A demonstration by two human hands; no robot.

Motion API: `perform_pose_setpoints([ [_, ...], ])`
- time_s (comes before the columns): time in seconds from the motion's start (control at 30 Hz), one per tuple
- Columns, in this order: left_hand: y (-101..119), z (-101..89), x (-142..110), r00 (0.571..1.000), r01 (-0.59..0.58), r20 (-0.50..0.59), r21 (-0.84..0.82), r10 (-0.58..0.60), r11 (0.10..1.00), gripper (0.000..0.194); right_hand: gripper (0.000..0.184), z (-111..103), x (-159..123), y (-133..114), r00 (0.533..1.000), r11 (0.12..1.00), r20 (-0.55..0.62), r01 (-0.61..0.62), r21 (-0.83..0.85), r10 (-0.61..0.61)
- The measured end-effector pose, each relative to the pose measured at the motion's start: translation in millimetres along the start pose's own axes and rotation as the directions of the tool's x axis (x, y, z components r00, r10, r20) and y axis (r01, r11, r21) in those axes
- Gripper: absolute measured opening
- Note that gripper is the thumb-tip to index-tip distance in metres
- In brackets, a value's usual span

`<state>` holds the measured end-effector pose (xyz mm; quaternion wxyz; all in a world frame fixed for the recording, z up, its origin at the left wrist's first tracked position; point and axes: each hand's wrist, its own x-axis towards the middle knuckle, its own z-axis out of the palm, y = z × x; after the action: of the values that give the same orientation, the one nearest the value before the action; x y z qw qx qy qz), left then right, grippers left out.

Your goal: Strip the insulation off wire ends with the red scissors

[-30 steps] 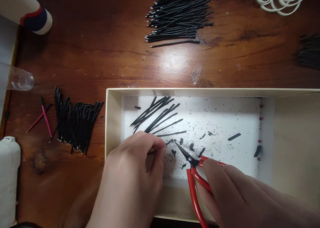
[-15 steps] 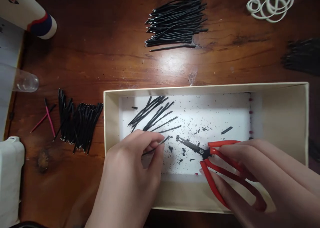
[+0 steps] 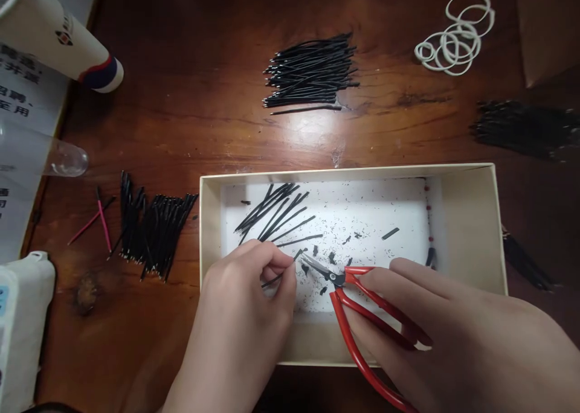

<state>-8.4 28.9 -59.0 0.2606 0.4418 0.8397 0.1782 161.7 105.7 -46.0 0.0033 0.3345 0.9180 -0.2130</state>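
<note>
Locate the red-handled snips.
Head view: the red-handled snips sit in the right hand, tips inside the cardboard box, just right of the black wire held in the left hand.

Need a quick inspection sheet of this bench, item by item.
Surface: dark wooden table, one knot at left.
Job's things: red-handled snips; black wire.
Clutter: black offcuts and fine shavings inside cardboard box.
Grippers: left hand pinches the wire; right hand grips the snips.
Cables: black wire bundles on the table; two red wires.
Surroundings: clear plastic cup, white loops, printed paper.
</note>
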Motion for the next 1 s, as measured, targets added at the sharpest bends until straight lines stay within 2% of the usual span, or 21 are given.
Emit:
perform_pose_setpoints([
  [0.13,-1.8,2.2,0.2,1.0,-0.006,0.0,-0.002,0.006,1.0,0.019,0.025,-3.0,4.2,-3.6,0.999,0.998,0.027,0.035,-0.043,-0.034],
  [0.3,-2.3,1.5,1.0,1.0,-0.002,0.008,0.008,0.001,1.0,0.018,0.021,-2.8,6.2,-5.0,0.997,0.998,0.071,0.003,-0.065,0.002],
  [0.5,-4.5,-2.2,-0.7,0.996,-0.004,0.089,0.014,0.003,1.0,0.019,0.018,3.3,0.1,-3.3,0.999,0.997,0.048,0.0,-0.08,0.004],
  [0.57,-4.9,-2.2,-1.2,0.996,0.002,0.085,0.013,-0.003,1.0,0.018,0.018,4.4,-0.1,-3.8,1.0,0.997,0.029,-0.003,-0.076,0.005],
  [1.0,-1.4,-1.7,-1.4,0.999,0.02,0.047,0.019,-0.021,1.0,0.019,0.017,0.5,-3.2,-3.1,0.996,0.998,0.086,-0.018,-0.066,0.023],
])
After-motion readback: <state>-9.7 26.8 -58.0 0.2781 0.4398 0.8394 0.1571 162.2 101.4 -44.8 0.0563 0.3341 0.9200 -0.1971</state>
